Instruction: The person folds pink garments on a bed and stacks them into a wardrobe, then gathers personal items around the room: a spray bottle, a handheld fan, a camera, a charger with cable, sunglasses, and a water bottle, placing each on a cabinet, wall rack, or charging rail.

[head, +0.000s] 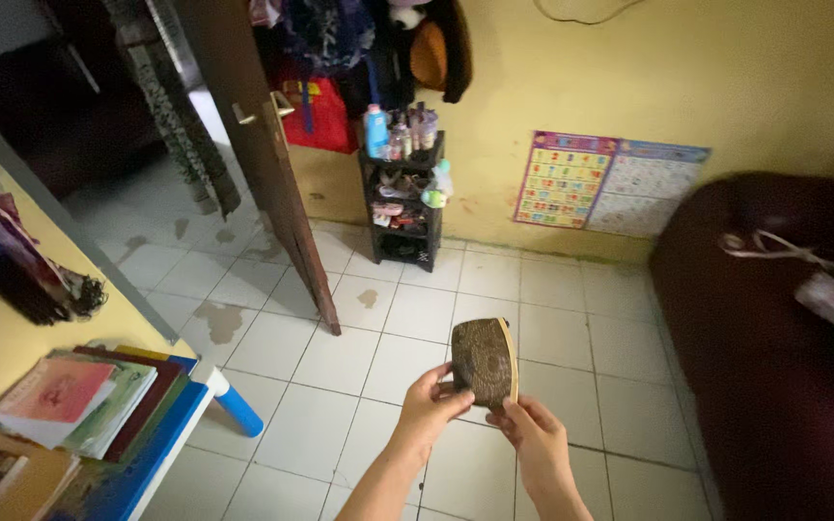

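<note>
I hold a small dark brown patterned pouch with a pale edge upright in front of me, above the tiled floor. My left hand grips its lower left side with thumb and fingers. My right hand pinches its bottom right corner. Both forearms come up from the bottom edge of the view.
A blue low table at lower left carries a stack of books. An open brown door stands ahead, beside a black shelf rack with bottles. A dark sofa fills the right. Posters hang on the yellow wall.
</note>
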